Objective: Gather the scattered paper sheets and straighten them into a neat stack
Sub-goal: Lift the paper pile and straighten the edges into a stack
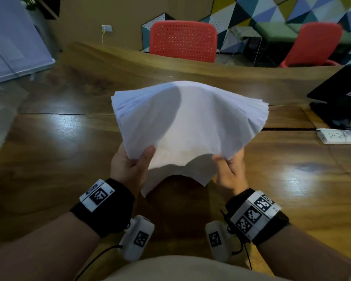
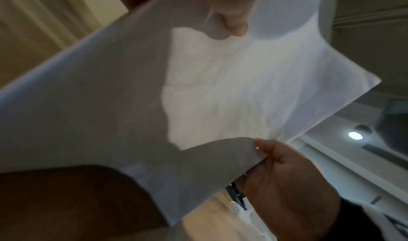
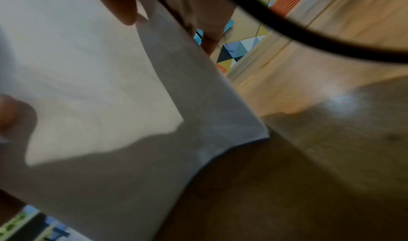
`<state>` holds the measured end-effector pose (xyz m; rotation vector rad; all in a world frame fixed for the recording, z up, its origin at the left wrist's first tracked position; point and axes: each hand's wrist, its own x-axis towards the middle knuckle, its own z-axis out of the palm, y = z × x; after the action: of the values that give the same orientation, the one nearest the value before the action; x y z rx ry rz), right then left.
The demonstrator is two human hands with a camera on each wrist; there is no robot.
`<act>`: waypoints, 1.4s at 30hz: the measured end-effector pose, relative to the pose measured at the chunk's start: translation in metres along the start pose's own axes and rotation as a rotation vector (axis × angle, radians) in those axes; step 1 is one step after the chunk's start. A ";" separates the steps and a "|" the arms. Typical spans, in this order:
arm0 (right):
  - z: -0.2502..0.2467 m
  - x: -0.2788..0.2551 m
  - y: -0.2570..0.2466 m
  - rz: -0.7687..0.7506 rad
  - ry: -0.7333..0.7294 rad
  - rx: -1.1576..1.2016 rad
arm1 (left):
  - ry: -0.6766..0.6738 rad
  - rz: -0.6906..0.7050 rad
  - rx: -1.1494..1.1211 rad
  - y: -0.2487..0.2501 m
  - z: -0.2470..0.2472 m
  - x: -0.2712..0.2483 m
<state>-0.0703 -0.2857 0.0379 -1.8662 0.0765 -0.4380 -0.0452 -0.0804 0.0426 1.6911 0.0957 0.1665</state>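
A thick bundle of white paper sheets (image 1: pixel 188 122) is held up above the wooden table (image 1: pixel 69 151). It bows upward in the middle and its edges fan out unevenly at both sides. My left hand (image 1: pixel 130 165) pinches its near left corner, thumb on top. My right hand (image 1: pixel 230 169) pinches the near right corner the same way. In the left wrist view the paper sheets (image 2: pixel 110 96) fill the frame, with my right hand (image 2: pixel 287 183) gripping their edge. In the right wrist view the paper sheets (image 3: pixel 88 70) hang just above the table (image 3: pixel 309 157).
Two red chairs (image 1: pixel 183 40) (image 1: pixel 316 43) stand behind the table's far edge. A black screen on a stand (image 1: pixel 340 92) and a white power strip (image 1: pixel 336 135) sit at the right. A whiteboard-like panel (image 1: pixel 12 47) leans at the far left.
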 end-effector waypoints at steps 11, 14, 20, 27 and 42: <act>-0.001 -0.005 0.021 0.264 -0.096 -0.210 | -0.048 -0.087 0.180 -0.016 -0.002 0.014; -0.003 -0.010 0.034 0.490 -0.151 -0.176 | -0.108 -0.255 0.181 -0.031 0.000 0.016; 0.006 -0.024 0.055 0.831 -0.305 -0.272 | -0.298 -0.644 0.290 -0.071 0.004 0.013; 0.012 -0.019 0.074 0.876 -0.282 -0.345 | -0.312 -0.807 0.315 -0.095 0.003 0.022; 0.003 0.006 0.073 0.837 -0.423 -0.698 | -0.297 -0.696 0.461 -0.077 0.004 0.036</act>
<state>-0.0516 -0.3090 -0.0295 -2.3338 0.7677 0.6394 -0.0067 -0.0688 -0.0322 2.0150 0.5205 -0.6696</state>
